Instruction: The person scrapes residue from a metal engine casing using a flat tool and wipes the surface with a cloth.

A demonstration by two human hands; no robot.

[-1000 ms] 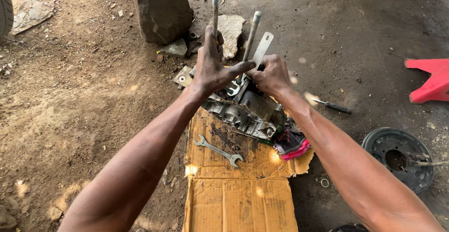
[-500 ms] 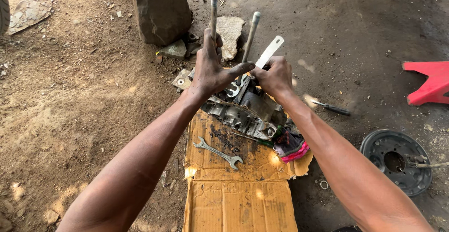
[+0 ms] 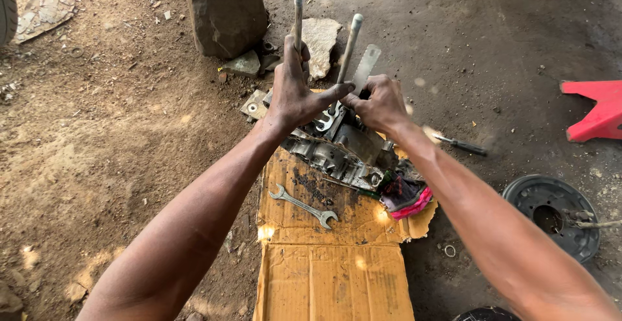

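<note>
Both hands were up on a greasy engine case (image 3: 337, 152) that sat on a sheet of cardboard (image 3: 337, 263) laid on the dirt floor (image 3: 116, 133). Left hand (image 3: 295, 97) was spread open, palm pressed against the top of the case, fingers up along one long stud (image 3: 298, 16), thumb reaching right; no closed grip on anything. Right hand (image 3: 382, 104) was curled shut round a wrench handle (image 3: 364, 68) by the second stud (image 3: 348, 45); exactly where the wrench head sat was hidden behind the fingers.

Risks, as judged:
- Wrench could slip off the fastener, since everything looked oily; knuckles would hit the studs or case edge.
- Case rested only on cardboard over loose dirt, braced by one flat palm; a hard pull could tip or slide it.
- Left thumb lay very near the right hand, so a slip could pinch it.
- Grit from the floor could get into the open case.
- Spare spanner (image 3: 303, 206) lay on the cardboard just beside the case, a rag (image 3: 405, 194) touching its near end; either could get knocked. Screwdriver (image 3: 461, 145) and brake drum (image 3: 551, 217) lay apart on the right, stone block (image 3: 223, 10) beyond.
</note>
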